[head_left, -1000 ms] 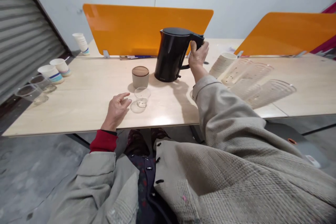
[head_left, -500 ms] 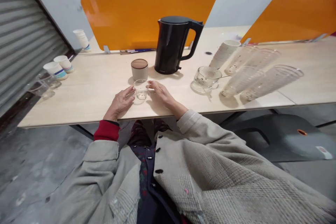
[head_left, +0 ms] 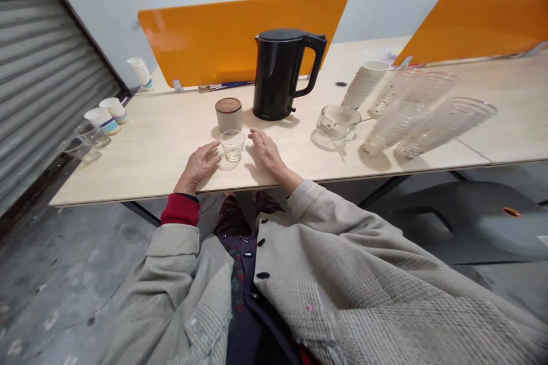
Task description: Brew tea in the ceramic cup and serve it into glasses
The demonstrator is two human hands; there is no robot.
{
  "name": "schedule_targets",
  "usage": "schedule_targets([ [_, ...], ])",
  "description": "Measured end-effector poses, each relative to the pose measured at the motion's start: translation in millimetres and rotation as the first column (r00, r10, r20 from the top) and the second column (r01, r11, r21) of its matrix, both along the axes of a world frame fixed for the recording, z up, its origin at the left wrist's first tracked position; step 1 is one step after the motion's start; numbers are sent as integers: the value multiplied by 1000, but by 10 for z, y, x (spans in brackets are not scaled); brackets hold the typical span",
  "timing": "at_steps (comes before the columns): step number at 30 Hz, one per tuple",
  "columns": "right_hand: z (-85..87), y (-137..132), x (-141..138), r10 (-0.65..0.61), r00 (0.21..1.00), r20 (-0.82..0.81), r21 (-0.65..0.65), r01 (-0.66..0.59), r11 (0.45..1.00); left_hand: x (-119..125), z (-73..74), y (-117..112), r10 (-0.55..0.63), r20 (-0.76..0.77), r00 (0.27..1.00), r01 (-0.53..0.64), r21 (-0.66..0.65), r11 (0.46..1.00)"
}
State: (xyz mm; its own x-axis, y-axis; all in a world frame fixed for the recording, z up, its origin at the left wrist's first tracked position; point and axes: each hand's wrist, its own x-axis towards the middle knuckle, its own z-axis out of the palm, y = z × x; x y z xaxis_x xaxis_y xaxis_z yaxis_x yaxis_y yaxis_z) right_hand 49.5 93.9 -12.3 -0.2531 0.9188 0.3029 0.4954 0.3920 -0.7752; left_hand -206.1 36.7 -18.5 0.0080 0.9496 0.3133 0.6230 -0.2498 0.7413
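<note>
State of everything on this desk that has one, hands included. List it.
black electric kettle: upright, lid shut
wood-lidded ceramic canister: lid on
small clear glass: upright, a little clear liquid inside
ribbed glass mug: upright, looks empty
white cup stack: lying tilted
clear cup stacks: lying on their sides
left hand: open, on desk
right hand: open, on desk

Beige woven jacket, black buttons (pink fleck on the front), red left cuff, dark floral shirt.
</note>
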Motion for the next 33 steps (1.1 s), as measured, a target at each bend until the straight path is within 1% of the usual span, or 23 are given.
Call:
schedule_targets([
  [3, -22, -13, 16, -128, 976, 174, 95, 113, 989, -8, -42, 37, 60, -132, 990, -56, 30, 998],
  [5, -37, -49, 6, -168, 942, 290, 109, 142, 984, 18, -48, 47, 105, -262, 959, -101, 29, 994],
  [8, -44, -118, -27, -154, 881, 448, 95, 125, 988, 91, -35, 44, 101, -448, 888, -120, -14, 993],
  [10, -39, -157, -46, -126, 837, 532, 82, 97, 992, 138, -28, 40, 84, -510, 856, -123, -43, 992],
  [12, -29, -185, -50, -97, 799, 593, 65, 73, 995, 171, -31, 39, 78, -535, 841, -133, -65, 989],
  [15, -5, -213, -31, -59, 768, 637, 59, 27, 998, 193, -37, 37, 84, -547, 833, -147, -72, 987],
  [18, 41, -241, -15, -38, 752, 658, 54, 3, 999, 210, -2, 18, 87, -573, 815, -164, -84, 983],
  [23, 127, -285, -28, -26, 731, 682, 16, 21, 1000, 260, 132, -36, 44, -687, 726, -217, -167, 962],
  [26, 144, -292, -33, -25, 734, 679, 9, 26, 1000, 282, 182, -49, 34, -723, 690, -233, -177, 956],
  [29, 150, -291, -34, -23, 740, 672, 1, 30, 1000, 290, 197, -48, 33, -737, 675, -236, -173, 956],
  [33, 169, -288, -43, 10, 732, 681, -51, 34, 998, 296, 201, -48, 37, -739, 673, -237, -168, 957],
])
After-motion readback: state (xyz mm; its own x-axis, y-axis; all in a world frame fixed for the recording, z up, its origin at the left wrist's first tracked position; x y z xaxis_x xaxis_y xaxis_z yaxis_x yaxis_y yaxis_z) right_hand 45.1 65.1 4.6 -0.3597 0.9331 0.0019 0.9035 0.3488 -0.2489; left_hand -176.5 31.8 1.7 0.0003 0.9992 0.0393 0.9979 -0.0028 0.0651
